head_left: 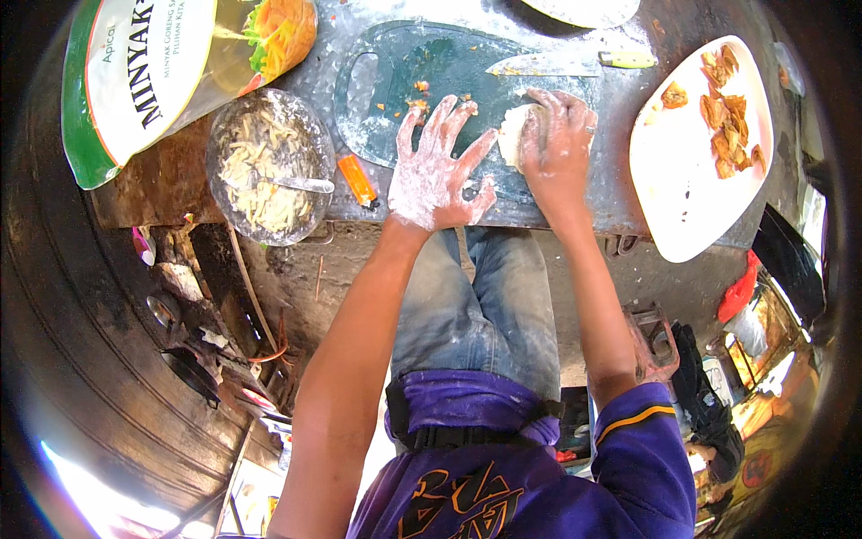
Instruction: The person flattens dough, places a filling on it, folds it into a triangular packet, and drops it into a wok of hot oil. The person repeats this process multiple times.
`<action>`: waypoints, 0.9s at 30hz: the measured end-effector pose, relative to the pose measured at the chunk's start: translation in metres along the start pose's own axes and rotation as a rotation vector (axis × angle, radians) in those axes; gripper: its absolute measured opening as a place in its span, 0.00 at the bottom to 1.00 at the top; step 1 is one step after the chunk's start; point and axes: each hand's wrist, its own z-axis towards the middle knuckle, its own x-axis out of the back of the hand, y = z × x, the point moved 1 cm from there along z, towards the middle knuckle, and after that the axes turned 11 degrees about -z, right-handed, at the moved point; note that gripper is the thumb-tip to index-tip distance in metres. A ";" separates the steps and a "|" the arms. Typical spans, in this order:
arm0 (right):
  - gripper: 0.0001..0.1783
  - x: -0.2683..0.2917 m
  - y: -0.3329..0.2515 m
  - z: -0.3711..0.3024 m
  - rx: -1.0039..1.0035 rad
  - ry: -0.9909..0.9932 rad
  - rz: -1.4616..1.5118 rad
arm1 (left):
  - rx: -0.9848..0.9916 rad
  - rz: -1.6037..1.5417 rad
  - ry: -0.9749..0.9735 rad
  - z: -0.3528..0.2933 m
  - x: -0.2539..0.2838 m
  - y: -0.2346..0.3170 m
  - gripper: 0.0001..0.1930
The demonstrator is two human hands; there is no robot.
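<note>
My left hand, coated in white flour, is spread wide over the near edge of a dark green cutting board. Under the curled fingers of my right hand is a pale, flat piece of dough, its left edge showing and the rest covered by the hand. Small orange-brown crumbs lie on the board just beyond my left fingertips. A knife with a floury blade and a yellow-green handle rests across the board's far right part.
A dark round bowl of pale strips with a spoon stands left, beside an orange lighter-like object. Far left lies a large oil pouch. A white tray with brown fried pieces sits right; a floury plate is beyond.
</note>
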 end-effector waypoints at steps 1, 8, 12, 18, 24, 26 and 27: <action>0.20 -0.003 -0.001 -0.001 0.013 -0.019 -0.025 | -0.001 0.006 -0.003 0.000 0.000 0.000 0.34; 0.26 0.002 -0.006 0.000 0.023 -0.068 -0.168 | -0.016 0.022 0.005 0.001 0.000 0.000 0.34; 0.25 -0.002 -0.011 0.015 -0.057 0.050 -0.061 | -0.013 -0.024 0.048 -0.001 -0.001 -0.002 0.34; 0.25 -0.021 -0.030 0.032 -0.057 0.158 -0.190 | -0.055 -0.015 0.084 0.001 -0.002 -0.004 0.33; 0.25 -0.033 -0.038 0.032 -0.074 0.028 -0.357 | -0.038 -0.066 0.103 -0.006 -0.005 -0.007 0.29; 0.28 -0.035 -0.039 0.034 -0.110 -0.044 -0.356 | -0.062 -0.061 0.136 -0.006 -0.007 -0.009 0.27; 0.29 -0.035 -0.039 0.035 -0.114 -0.046 -0.376 | -0.051 -0.074 0.134 -0.006 -0.007 -0.009 0.27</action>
